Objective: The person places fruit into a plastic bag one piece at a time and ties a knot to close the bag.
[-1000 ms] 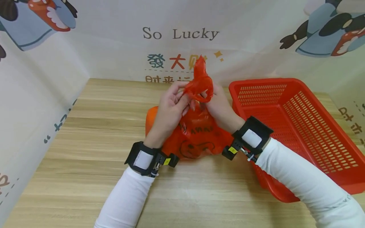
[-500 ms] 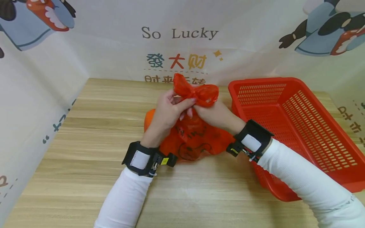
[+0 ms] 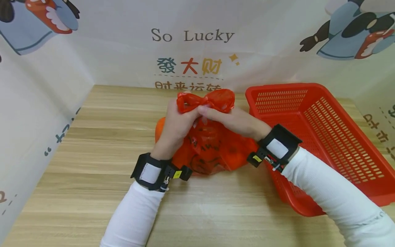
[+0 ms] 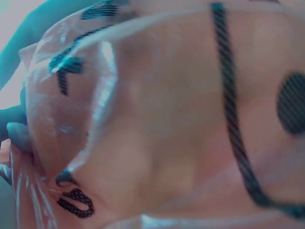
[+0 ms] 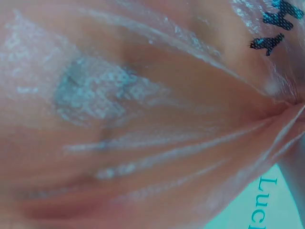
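Note:
A red-orange plastic bag (image 3: 213,147) with dark printed letters and a smiling face sits full on the wooden table, its contents hidden behind the film. Its two handles (image 3: 220,99) are drawn up into a bow-like twist at the top. My left hand (image 3: 177,125) grips the left part of this twist, and my right hand (image 3: 239,121) pinches the right part, the thumbs meeting at the middle. In the left wrist view the bag (image 4: 157,119) fills nearly everything, with fingertips (image 4: 19,136) at the left edge. Gathered folds of the bag (image 5: 190,133) run to the right in the right wrist view.
A red perforated plastic basket (image 3: 296,133) stands at the right, close beside the bag, under my right forearm. Printed white sheets (image 3: 123,44) wall the back and sides of the wooden table (image 3: 102,164).
The handle ends have come down from standing upright and spread sideways into a bow shape. My hands have drawn together around the twist, the right thumb now over its middle. The basket stays put.

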Available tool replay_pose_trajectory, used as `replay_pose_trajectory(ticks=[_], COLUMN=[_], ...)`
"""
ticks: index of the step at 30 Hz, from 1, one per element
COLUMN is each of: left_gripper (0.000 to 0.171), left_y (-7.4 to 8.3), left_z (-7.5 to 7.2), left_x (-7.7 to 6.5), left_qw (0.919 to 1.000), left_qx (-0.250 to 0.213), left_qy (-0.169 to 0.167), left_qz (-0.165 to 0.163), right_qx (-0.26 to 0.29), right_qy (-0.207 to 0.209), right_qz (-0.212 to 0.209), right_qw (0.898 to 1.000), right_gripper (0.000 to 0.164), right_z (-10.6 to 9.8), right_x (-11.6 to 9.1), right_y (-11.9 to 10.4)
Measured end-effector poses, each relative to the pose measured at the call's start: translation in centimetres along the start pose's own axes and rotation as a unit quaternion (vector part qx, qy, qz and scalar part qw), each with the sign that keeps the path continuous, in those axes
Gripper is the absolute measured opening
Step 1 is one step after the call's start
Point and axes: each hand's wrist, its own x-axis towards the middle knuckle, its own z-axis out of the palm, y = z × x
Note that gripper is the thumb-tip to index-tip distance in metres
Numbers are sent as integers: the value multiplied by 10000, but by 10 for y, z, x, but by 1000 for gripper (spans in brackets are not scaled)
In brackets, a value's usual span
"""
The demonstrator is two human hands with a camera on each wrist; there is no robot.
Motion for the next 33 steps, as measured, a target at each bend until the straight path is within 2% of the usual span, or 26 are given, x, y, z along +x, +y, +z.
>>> replay_pose_trajectory(ticks=[2, 5, 8, 10, 13, 16, 18, 21, 24, 26, 28, 31, 33], left_gripper=[6, 7, 15, 20, 24, 27, 29, 29, 28, 26, 23, 19, 24], left_y=[0, 1, 2, 2, 4, 5, 6, 6, 6, 5, 3, 2, 1], left_z=[1, 4, 4, 3, 2, 1, -1, -4, -7, -8, -9, -8, -7], left_x=[0, 0, -1, -1, -1, -1, -1, 0, -1, -1, -1, 0, 1], left_qw=[9994, 9977, 9979, 9972, 9939, 9869, 9823, 9833, 9904, 9953, 9961, 9931, 9895], left_qx=[274, 530, 408, 466, 944, 1540, 1818, 1777, 1342, 872, 691, 892, 1207], left_qy=[27, -48, -252, -369, -377, -328, -306, -291, -315, -417, -547, -674, -593], left_qz=[222, 429, 446, 448, 417, 360, 339, 269, 104, 0, 41, 343, 524], right_qx=[-21, -339, -726, -960, -1089, -1318, -1318, -969, -203, 265, 659, 980, 878], right_qy=[217, 784, 1200, 1418, 1686, 1962, 2058, 1923, 1714, 1693, 1855, 2058, 2032], right_qz=[-101, -398, -513, -448, -487, -603, -603, -601, -498, -264, 161, 635, 642], right_qw=[9997, 9956, 9888, 9842, 9784, 9698, 9678, 9747, 9837, 9848, 9803, 9716, 9731], right_gripper=[27, 31, 46, 49, 42, 38, 37, 39, 42, 42, 39, 35, 35], right_z=[3, 8, 8, 6, 5, 4, 4, 3, 2, 1, -1, -2, -3], right_x=[3, 7, 5, 3, -1, -5, -7, -9, -10, -10, -10, -8, -7], right_y=[0, -1, -3, -4, -5, -5, -4, -4, -4, -5, -5, -7, -8])
